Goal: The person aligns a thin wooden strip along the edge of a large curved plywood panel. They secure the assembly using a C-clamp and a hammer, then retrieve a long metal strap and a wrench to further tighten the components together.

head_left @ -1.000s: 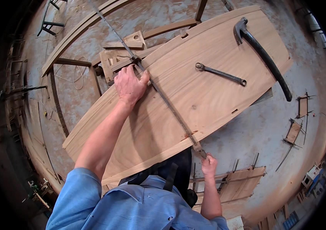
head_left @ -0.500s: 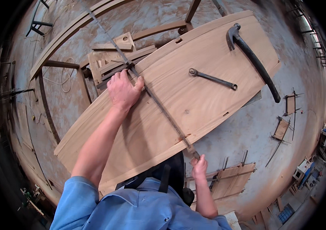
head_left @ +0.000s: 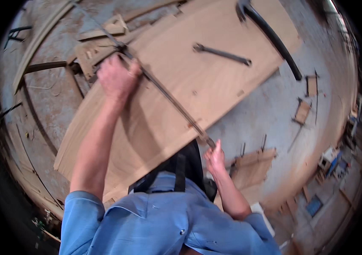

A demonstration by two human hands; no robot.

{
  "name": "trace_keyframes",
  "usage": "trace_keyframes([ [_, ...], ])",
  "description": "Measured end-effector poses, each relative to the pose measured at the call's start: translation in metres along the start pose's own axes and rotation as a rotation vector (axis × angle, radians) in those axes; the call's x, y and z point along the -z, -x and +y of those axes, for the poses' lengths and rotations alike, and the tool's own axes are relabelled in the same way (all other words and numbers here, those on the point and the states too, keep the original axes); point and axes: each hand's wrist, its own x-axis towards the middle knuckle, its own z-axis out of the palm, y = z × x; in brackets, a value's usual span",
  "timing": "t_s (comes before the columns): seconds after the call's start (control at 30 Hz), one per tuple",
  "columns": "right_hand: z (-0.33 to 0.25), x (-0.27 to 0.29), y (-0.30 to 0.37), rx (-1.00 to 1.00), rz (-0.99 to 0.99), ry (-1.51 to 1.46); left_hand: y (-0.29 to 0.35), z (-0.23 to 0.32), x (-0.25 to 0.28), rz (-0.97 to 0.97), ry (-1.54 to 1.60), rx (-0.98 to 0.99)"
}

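A long metal bar clamp (head_left: 167, 96) lies across a broad wooden panel (head_left: 206, 91) with a curved edge. At the panel's far edge my left hand (head_left: 117, 77) is closed about the clamp beside its far jaw, its thumb near the bar; the fingertips are partly hidden. Just past the panel's near edge, my right hand (head_left: 215, 159) grips the clamp's near end, thumb pointing up. On the panel's right part rest a wrench (head_left: 223, 54) and a claw hammer (head_left: 274, 38), its black handle reaching beyond the panel edge.
Behind the panel are loose wood pieces (head_left: 104, 32) and a curved wooden frame (head_left: 40, 40). To the right, small clamped wood assemblies (head_left: 303, 111) lie on the floor, with a larger clamped panel (head_left: 255, 168) nearer me. Tools and offcuts (head_left: 334, 163) sit at the far right.
The whole view has shifted, so panel and tools appear higher and further left. Both hands stay at the clamp's two ends; my right thumb now sticks up and its grip has turned.
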Motion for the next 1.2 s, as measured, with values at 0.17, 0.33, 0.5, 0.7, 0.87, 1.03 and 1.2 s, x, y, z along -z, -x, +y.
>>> trace_keyframes([
  [0.17, 0.023, -0.008, 0.015, 0.448, 0.127, 0.334, 0.001, 0.002, -0.002, -0.038, -0.055, 0.05],
  [0.33, 0.024, 0.002, 0.011, 0.496, 0.033, 0.487, 0.001, 0.0, -0.004, -0.067, -0.059, 0.029],
  [0.5, 0.018, 0.009, 0.009, 0.433, -0.009, 0.536, 0.003, 0.001, -0.004, -0.056, -0.019, 0.007],
  [0.7, 0.002, 0.008, 0.017, 0.189, -0.108, 0.345, 0.005, -0.004, -0.009, 0.049, -0.015, -0.069],
  [0.87, -0.009, 0.011, 0.015, 0.01, -0.184, 0.366, 0.005, -0.004, -0.008, 0.005, 0.005, -0.036],
  [1.03, -0.045, 0.011, 0.018, 0.067, -0.208, 0.598, 0.004, 0.007, 0.001, -0.015, 0.029, 0.004],
  [1.2, -0.214, 0.037, -0.01, 0.623, 0.066, 1.181, 0.002, 0.009, 0.001, 0.088, 0.038, -0.038],
])
